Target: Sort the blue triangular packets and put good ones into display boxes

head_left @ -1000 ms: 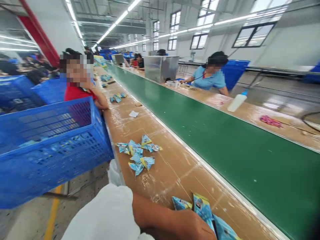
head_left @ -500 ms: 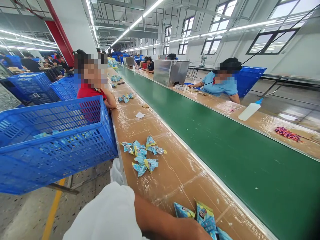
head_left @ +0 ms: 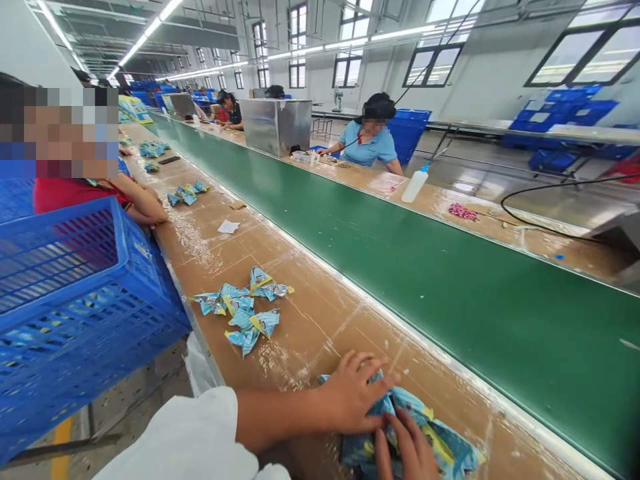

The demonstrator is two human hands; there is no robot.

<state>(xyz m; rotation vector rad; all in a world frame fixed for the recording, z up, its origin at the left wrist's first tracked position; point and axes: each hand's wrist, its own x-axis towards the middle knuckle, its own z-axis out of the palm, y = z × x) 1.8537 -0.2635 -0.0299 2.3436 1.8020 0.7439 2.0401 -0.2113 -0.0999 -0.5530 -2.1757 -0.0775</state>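
Several small blue-and-yellow snack packets (head_left: 453, 437) lie in a heap on the brown-covered bench at the bottom of the view. My left hand (head_left: 353, 393) rests over the heap's left side, palm down, its fingers spread and touching the packets. Coming in from the bottom edge, my right hand (head_left: 410, 450) has its fingers stretched out against the same packets; the rest of it is cut off. Both hands partly hide the heap. Farther up the bench, a second group of similar packets (head_left: 240, 307) lies loose.
A blue plastic crate (head_left: 135, 247) holding packets stands against the bench's left edge, beside a person in red. A green conveyor belt (head_left: 380, 257) runs along the right. Beyond it are a white squeeze bottle (head_left: 416, 185), a metal box (head_left: 275, 127) and a person in light blue.
The view has swung to the right. My left hand is now over the packets with fingers spread, and my right hand has come into view.
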